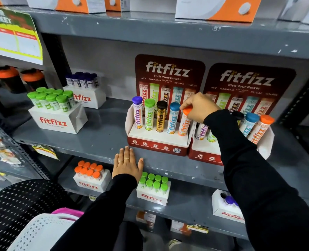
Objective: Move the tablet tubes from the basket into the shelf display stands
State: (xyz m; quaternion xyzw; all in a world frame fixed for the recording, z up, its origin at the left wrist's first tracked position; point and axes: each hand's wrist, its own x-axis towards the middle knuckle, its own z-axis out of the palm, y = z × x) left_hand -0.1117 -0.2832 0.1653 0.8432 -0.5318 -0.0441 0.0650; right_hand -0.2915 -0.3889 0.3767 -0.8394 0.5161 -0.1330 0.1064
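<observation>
Right hand is gripping the orange-capped tube.
Its grip is closing on the cap; left hand, released, is lying flat on the shelf.

We're in a shop aisle: grey metal shelves stocked with branded display stands of tablet tubes, a supermarket price sign hanging up left, boxed goods above.

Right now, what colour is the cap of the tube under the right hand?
Orange cap, on the orange-printed tube; head view shows it best.
</observation>
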